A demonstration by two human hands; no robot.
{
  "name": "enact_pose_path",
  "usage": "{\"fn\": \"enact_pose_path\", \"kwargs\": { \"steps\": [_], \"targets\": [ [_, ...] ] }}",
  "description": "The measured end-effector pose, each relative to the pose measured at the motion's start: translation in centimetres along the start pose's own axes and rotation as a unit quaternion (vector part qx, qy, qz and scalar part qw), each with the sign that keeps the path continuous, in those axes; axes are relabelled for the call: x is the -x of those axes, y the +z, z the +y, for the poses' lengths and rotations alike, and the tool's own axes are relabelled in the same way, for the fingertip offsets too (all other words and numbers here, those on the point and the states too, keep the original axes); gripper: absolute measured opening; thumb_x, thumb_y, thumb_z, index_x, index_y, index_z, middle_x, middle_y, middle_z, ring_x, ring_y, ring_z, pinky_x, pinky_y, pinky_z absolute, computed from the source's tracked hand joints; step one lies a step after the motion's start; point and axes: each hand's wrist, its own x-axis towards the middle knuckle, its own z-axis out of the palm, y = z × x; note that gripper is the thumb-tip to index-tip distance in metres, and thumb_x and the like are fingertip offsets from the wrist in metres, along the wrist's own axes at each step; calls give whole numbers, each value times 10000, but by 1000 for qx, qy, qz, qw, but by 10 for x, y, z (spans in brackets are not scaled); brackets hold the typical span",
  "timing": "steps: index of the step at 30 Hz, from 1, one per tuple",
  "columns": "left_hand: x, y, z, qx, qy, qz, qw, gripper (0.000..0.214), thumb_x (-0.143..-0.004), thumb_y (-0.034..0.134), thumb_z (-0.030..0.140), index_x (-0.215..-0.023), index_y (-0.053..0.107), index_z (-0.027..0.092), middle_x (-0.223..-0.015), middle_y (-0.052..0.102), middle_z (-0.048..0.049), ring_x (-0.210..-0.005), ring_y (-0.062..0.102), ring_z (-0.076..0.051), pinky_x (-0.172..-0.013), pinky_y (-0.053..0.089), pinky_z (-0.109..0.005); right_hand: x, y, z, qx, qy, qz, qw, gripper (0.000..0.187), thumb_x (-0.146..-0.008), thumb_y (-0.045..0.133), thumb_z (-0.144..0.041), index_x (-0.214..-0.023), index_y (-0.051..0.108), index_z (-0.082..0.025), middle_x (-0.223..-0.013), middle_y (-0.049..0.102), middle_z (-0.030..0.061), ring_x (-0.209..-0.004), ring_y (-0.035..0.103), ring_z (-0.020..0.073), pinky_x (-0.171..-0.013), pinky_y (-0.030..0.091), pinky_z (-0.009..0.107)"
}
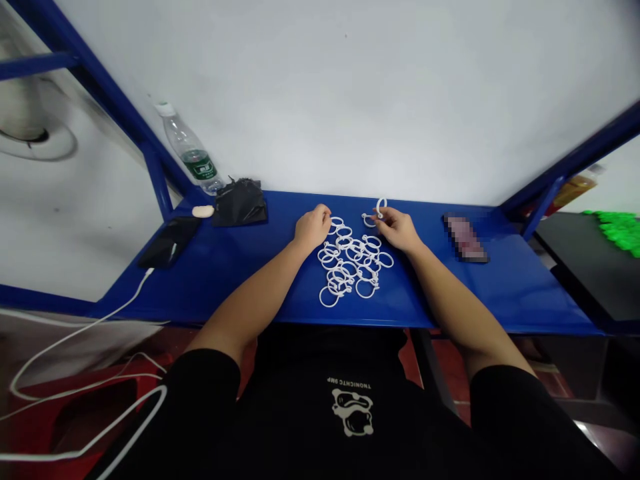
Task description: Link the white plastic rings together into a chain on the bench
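Presently, in the head view, the white rings (353, 257) lie overlapping in one loose heap on the blue counter (270, 247), between the two forearms. The grip of the right hand (399, 230) is closed on one raised ring (382, 199), which stands roughly upright; a low ring (367, 225) is just beside these fingers (whether it is linked with the raised one, I cannot tell). For handling them well, I would judge that a light pinch near the small knob is best — a hard squeeze on the thin hoop could make it slip or bend. Also, the overlapping rings should be parted with patience, because the knobs may catch on the neighbours.

As for the pose, both forearms reach forward and inward, with the elbows wide apart. The right hand is at the far right side of the heap, thumb and fingers brought together. The left hand (311, 229) is at the far left side, its fingers curled — if its grip has a ring inside, I cannot tell.
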Motion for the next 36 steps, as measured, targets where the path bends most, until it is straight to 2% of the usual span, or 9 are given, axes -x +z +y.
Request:
{"fn": "enact_pose_path", "kwargs": {
  "steps": [2,5,8,11,15,19,25,30,36],
  "targets": [
    [-1,-1,3,35,-15,0,999,223,-1002,610,166,-1158,739,260,-1054,827,-59,-934,774,-256,-879,584,-379,0,0,-2,-9,-1,-3,1000,505,-961,671,-562,-1313,730,-204,-1125,845,105,-662,736,209,-749,627,387],
    [-2,-4,9,84,-20,-4,996,436,-965,603,70,-1355,680,249,-1200,814,-63,-950,769,-217,-936,598,-380,0,-1,-6,-15,9,-2,1000,528,-1008,604,-618,-1302,715,-194,-1081,846,112,-645,743,216,-747,620,388],
    [-2,-6,12,103,-5,-6,995,591,-955,583,13,-1500,595,239,-1261,799,-83,-976,765,-202,-966,610,-392,1,-3,-10,-21,20,8,1000,525,-1040,518,-671,-1172,731,-210,-976,840,83,-650,737,215,-718,596,360],
    [0,-7,14,127,13,-4,992,570,-1015,583,65,-1556,545,240,-1225,813,-93,-986,776,-208,-975,618,-411,1,-4,-12,-11,16,22,1000,471,-1051,488,-620,-1033,729,-216,-833,805,54,-635,707,214,-717,578,354],
    [4,-7,15,152,28,-9,988,399,-1083,568,150,-1468,591,252,-1144,833,-67,-911,788,-175,-893,633,-353,1,-6,-13,1,8,33,999,360,-1017,490,-468,-945,723,-204,-666,713,31,-598,676,232,-712,555,374],
    [7,-5,18,159,49,9,986,223,-1091,566,162,-1279,670,220,-1154,830,-78,-873,786,-156,-862,643,-326,1,-6,-10,-12,10,31,999,311,-982,496,-419,-942,716,-203,-634,693,20,-586,674,238,-691,548,373],
    [6,3,17,182,73,42,980,460,-954,667,4,-1351,654,235,-1259,806,-84,-1015,797,-179,-927,666,-331,0,-4,-5,4,-13,18,1000,314,-1035,516,-486,-989,688,-227,-622,696,-3,-615,698,239,-702,540,367],
    [7,1,16,167,79,25,982,315,-1047,644,137,-1345,682,231,-1197,822,-75,-930,801,-171,-900,664,-329,-1,-1,3,-1,-16,10,1000,322,-1054,533,-552,-1004,632,-250,-739,755,11,-647,714,236,-701,540,364],
    [9,-5,19,135,110,27,984,266,-1104,544,181,-1271,749,207,-1075,837,-54,-1067,791,-199,-1031,619,-372,-1,0,2,-33,-15,-12,999,264,-1042,524,-482,-942,597,-249,-766,764,18,-628,713,223,-660,552,352]
  ]
}}
